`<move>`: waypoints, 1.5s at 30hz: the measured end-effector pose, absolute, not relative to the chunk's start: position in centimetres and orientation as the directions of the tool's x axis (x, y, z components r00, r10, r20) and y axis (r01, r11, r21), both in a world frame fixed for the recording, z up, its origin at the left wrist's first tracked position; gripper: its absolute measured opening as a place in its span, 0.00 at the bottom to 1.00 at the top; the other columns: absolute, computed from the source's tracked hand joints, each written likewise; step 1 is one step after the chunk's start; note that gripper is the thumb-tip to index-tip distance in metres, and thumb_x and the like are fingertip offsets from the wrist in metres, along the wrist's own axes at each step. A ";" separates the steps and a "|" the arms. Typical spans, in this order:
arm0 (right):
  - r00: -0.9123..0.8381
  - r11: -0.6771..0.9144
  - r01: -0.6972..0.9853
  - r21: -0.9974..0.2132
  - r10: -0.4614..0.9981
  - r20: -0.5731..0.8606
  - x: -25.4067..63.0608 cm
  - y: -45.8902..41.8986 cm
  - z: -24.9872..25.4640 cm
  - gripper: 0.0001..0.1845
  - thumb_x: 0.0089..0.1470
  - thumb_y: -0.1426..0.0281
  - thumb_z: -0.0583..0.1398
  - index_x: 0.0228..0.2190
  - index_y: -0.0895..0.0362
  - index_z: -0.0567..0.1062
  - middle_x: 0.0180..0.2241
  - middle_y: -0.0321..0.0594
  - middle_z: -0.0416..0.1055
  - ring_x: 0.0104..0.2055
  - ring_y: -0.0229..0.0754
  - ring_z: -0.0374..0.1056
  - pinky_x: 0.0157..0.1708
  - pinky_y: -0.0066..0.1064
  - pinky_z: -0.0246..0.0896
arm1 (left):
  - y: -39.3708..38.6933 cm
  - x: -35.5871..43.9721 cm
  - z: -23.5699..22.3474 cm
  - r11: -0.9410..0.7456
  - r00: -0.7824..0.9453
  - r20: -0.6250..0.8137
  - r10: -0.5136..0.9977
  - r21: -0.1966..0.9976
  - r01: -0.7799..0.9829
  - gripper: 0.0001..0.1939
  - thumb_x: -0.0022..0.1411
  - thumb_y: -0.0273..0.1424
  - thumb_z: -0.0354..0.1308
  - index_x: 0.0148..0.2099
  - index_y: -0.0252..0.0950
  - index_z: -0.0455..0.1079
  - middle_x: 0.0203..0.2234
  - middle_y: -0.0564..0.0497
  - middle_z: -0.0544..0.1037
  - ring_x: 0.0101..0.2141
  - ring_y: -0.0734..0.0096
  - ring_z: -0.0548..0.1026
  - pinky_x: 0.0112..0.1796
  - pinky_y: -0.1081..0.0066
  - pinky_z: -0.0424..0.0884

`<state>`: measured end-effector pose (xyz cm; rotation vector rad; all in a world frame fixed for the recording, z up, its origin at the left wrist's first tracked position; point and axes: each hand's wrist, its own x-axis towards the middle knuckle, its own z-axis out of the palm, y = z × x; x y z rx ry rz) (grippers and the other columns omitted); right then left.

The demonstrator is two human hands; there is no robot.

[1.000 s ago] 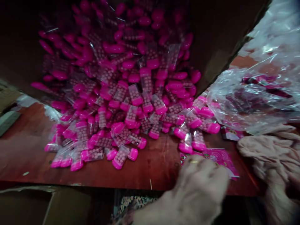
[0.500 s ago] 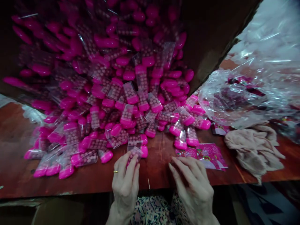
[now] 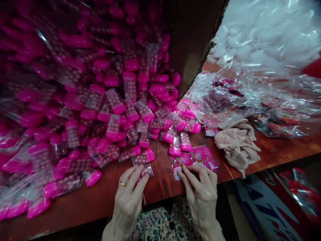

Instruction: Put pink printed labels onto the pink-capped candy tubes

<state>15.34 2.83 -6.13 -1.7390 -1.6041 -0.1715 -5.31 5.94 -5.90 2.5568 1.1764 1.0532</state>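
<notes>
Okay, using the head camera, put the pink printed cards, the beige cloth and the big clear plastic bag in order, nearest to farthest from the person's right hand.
From the right hand:
1. Pink printed cards: under its fingers, on the table's front edge.
2. Beige cloth: ahead and to the right, on the table.
3. Big clear plastic bag: far right, beyond the cloth.
</notes>
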 end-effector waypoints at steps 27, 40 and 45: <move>0.210 0.107 0.906 -0.410 0.727 0.654 16.0 1.3 -5.2 0.13 0.49 0.81 0.63 0.38 0.57 0.77 0.32 0.42 0.72 0.37 0.43 0.63 0.35 0.36 0.62 | 5.0 1.1 -2.6 -0.312 0.233 0.245 0.941 0.894 0.323 0.06 0.59 0.22 0.55 0.37 0.31 0.73 0.30 0.46 0.77 0.32 0.71 0.75 0.35 0.74 0.71; 0.422 0.091 0.657 -0.749 0.778 0.465 15.8 1.0 -4.2 0.22 0.50 0.74 0.63 0.49 0.52 0.71 0.43 0.43 0.68 0.45 0.45 0.67 0.43 0.41 0.65 | 7.9 4.7 -1.4 0.516 0.258 -0.458 0.851 0.822 -0.243 0.11 0.52 0.35 0.62 0.26 0.31 0.76 0.14 0.56 0.67 0.17 0.82 0.58 0.20 0.78 0.55; 0.557 -0.040 0.315 -0.948 0.816 0.151 15.9 0.9 -4.8 0.10 0.48 0.71 0.65 0.36 0.53 0.77 0.33 0.38 0.74 0.35 0.41 0.71 0.36 0.34 0.69 | 7.8 5.0 -1.7 0.556 0.272 -0.493 0.827 0.791 -0.255 0.09 0.48 0.32 0.65 0.23 0.31 0.74 0.12 0.58 0.64 0.16 0.84 0.55 0.18 0.79 0.52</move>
